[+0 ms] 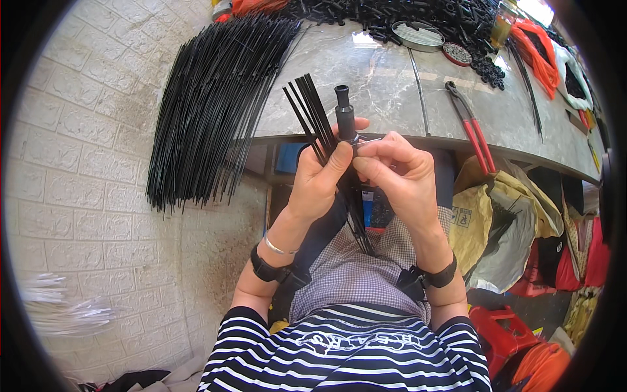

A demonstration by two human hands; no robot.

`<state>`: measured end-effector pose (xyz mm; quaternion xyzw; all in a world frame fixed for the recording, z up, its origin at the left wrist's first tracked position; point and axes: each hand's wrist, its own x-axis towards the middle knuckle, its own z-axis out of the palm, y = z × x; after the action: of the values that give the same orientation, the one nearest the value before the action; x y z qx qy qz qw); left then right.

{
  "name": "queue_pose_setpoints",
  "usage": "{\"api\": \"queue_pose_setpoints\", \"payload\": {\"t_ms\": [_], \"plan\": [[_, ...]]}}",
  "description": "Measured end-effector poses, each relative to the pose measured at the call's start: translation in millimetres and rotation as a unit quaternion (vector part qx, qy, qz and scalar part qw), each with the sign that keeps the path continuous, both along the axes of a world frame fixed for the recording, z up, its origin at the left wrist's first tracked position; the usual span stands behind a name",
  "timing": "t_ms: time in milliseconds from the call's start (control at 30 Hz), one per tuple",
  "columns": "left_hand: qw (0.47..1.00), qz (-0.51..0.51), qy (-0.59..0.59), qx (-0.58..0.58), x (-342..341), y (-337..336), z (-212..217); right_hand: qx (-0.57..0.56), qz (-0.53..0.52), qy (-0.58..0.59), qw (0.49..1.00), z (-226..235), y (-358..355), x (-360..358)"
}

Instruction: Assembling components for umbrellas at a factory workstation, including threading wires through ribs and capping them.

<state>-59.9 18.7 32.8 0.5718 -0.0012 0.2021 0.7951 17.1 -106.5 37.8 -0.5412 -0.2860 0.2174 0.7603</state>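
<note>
My left hand point(318, 179) is closed around a black stepped tube point(345, 121), which stands upright with its narrower end on top. A small bunch of thin black rods point(313, 111) leans beside the tube, passing through the same hand. The lower ends of some rods hang toward my lap. With thumb and forefinger together, my right hand point(400, 179) pinches a thin, pale pin point(369, 141) against the lower part of the tube. Whether the pin's tip goes into the tube cannot be made out.
A large heap of thin black rods point(209, 111) overhangs the grey table point(385, 85) at the left. Black tubular parts point(366, 13) and a round dish point(418, 35) lie at the back. Red-handled pliers point(471, 127) cross the front edge. Sacks point(509, 215) and a red stool point(499, 333) stand right.
</note>
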Motion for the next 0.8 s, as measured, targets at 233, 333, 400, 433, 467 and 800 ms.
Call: {"api": "queue_pose_setpoints", "payload": {"t_ms": [233, 333, 400, 433, 467, 800], "plan": [[1.000, -0.009, 0.014, 0.000, -2, -1, 4, 0.009, -0.008, 0.022, 1.000, 3, 0, -4], [0.999, -0.026, 0.010, 0.017, -4, 2, 2, -0.013, -0.039, -0.012, 0.999, 4, 0, -8], [0.999, -0.026, 0.012, 0.019, -5, 1, 5, -0.024, -0.058, -0.023, 0.998, 4, 0, -10], [0.999, -0.025, 0.014, 0.020, -6, 0, 6, -0.024, -0.059, -0.024, 0.998, 5, -1, -11], [0.999, -0.026, 0.013, 0.020, -6, 0, 6, -0.030, -0.052, 0.004, 0.998, 7, -2, -13], [0.995, -0.095, -0.021, -0.020, -10, 0, 4, 0.002, 0.093, 0.116, 0.989, 15, -10, -2]]}}
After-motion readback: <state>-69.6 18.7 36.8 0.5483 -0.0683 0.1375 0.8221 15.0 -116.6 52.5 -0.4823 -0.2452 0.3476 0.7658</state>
